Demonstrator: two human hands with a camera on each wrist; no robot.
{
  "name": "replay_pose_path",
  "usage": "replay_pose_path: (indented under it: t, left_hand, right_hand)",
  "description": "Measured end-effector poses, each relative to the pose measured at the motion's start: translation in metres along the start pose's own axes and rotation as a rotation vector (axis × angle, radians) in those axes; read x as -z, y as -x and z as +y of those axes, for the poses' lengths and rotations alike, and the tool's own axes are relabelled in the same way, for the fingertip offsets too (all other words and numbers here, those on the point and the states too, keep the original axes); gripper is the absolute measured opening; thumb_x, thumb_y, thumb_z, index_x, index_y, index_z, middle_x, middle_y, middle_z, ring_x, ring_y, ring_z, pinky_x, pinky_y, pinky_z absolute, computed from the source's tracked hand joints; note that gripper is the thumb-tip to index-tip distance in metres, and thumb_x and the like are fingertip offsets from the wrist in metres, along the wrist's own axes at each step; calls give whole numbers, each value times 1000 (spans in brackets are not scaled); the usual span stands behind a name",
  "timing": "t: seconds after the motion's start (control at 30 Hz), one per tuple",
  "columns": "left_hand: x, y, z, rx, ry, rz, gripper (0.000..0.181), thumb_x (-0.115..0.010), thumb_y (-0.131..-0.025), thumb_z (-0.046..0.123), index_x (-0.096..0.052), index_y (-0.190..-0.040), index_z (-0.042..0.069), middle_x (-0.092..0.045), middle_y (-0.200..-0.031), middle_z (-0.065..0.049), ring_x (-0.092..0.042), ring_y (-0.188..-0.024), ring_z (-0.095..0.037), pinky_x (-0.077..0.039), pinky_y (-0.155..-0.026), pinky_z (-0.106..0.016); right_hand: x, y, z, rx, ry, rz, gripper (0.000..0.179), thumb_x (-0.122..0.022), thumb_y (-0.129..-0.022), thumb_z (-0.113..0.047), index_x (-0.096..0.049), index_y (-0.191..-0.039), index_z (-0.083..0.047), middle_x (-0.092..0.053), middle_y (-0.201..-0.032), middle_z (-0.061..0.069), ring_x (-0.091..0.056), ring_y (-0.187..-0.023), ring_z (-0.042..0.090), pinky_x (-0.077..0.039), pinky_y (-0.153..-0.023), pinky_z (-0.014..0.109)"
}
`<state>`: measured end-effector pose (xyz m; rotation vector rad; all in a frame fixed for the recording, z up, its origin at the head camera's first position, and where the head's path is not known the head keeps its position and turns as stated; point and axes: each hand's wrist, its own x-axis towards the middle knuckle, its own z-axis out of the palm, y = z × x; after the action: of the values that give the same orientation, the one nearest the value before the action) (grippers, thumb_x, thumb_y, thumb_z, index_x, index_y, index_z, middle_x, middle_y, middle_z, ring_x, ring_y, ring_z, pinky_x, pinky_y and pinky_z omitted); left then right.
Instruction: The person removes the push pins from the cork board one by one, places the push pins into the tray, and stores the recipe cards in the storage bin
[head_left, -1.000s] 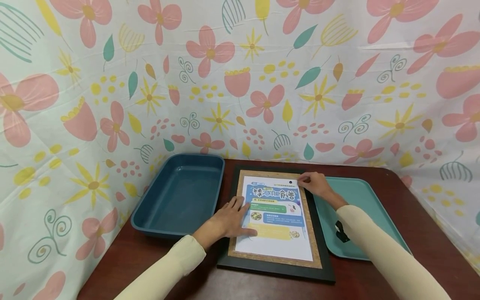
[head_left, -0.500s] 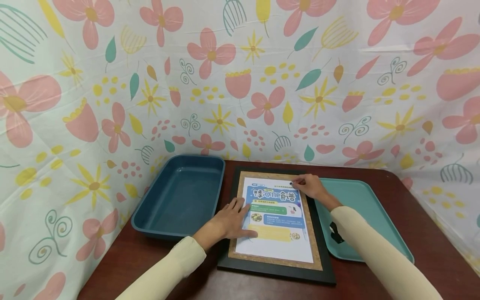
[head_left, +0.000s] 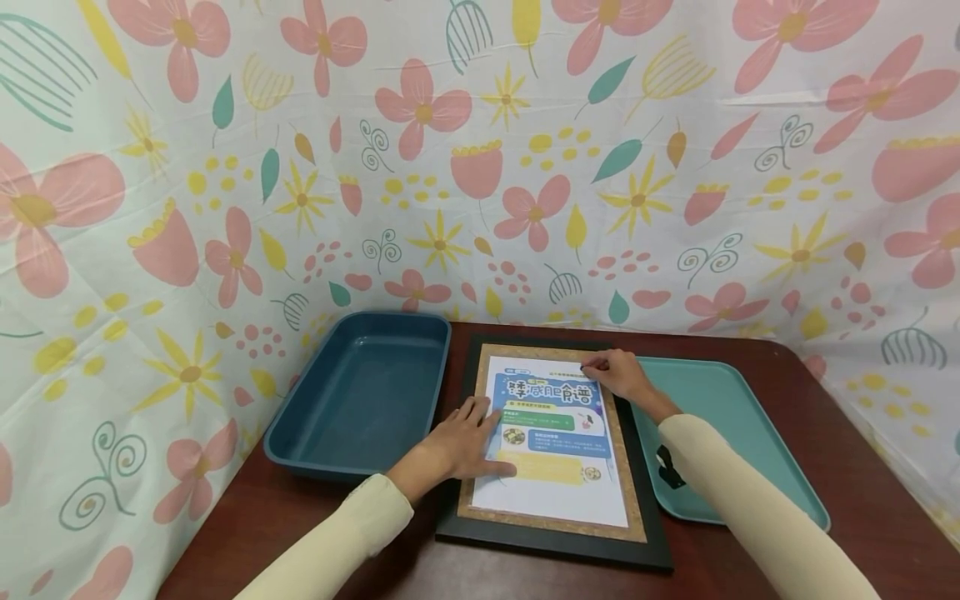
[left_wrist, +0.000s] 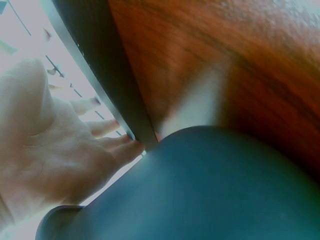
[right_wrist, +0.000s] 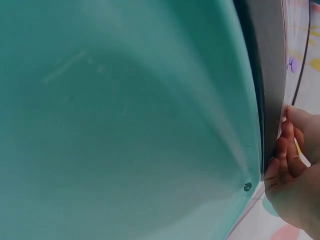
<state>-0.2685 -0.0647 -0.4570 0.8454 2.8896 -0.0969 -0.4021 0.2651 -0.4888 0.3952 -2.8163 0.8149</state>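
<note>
A printed sheet (head_left: 551,504) with Chinese lettering lies on a black-framed cork board (head_left: 558,533). My left hand (head_left: 461,437) rests spread over the sheet's left edge; the left wrist view shows its palm and fingers (left_wrist: 107,127) extended across the frame's side. With thumb and index finger, my right hand (head_left: 624,373) pinches a small black round piece (head_left: 582,367) at the sheet's top right, mostly covered by the fingertips. In the right wrist view, a purple push pin (right_wrist: 293,65) sticks out from the board's face, apart from that hand.
Left of the board stands a deep blue basin (head_left: 300,417), its wall (left_wrist: 200,195) close to my left hand. A turquoise tray (head_left: 750,450) sits to the right under my right forearm, with a small round pin-like thing (right_wrist: 247,186) near its corner. A floral curtain (head_left: 480,275) hangs behind the table.
My right hand has shifted left from the sheet's right edge onto the small black round piece, covering most of it. My left hand has stayed in place on the sheet.
</note>
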Motion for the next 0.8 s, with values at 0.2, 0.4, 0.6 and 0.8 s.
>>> replay_pose_path:
  t: [0.2,0.4,0.6,0.8]
  left_hand:
    - [-1,0,0,1,-1,9,103,-36,-79,83,-19,-155,16,-13,-159,-10,-15,-145,-30,-29,-112,-45]
    - [-2,0,0,4,-6,-3,103,-35,-79,84,-18,-155,17,-11,-159,-10,-14,-145,-30,-28,-112,-44]
    - [-2,0,1,6,-5,-5,103,-35,-79,84,-18,-155,17,-11,-159,-10,-14,-145,-30,-27,-112,-44]
    - [-2,-1,1,8,-10,-7,103,-34,-79,84,-17,-155,17,-11,-159,-10,-14,-145,-30,-27,-112,-44]
  right_hand:
    - [-2,-1,1,0,-2,20,20,-70,-89,-21,-74,-99,-4,-72,-89,9,-63,-75,20,-53,-71,40]
    - [-4,-2,2,-16,-7,6,19,-70,-89,-21,-74,-99,-4,-71,-88,9,-61,-73,18,-51,-68,36]
    - [-3,-2,2,-23,-5,11,20,-70,-88,-21,-74,-98,-4,-71,-87,8,-61,-72,17,-51,-68,36]
    - [-2,-1,4,2,-6,10,21,-69,-89,-21,-74,-98,-2,-71,-85,8,-61,-69,16,-50,-64,34]
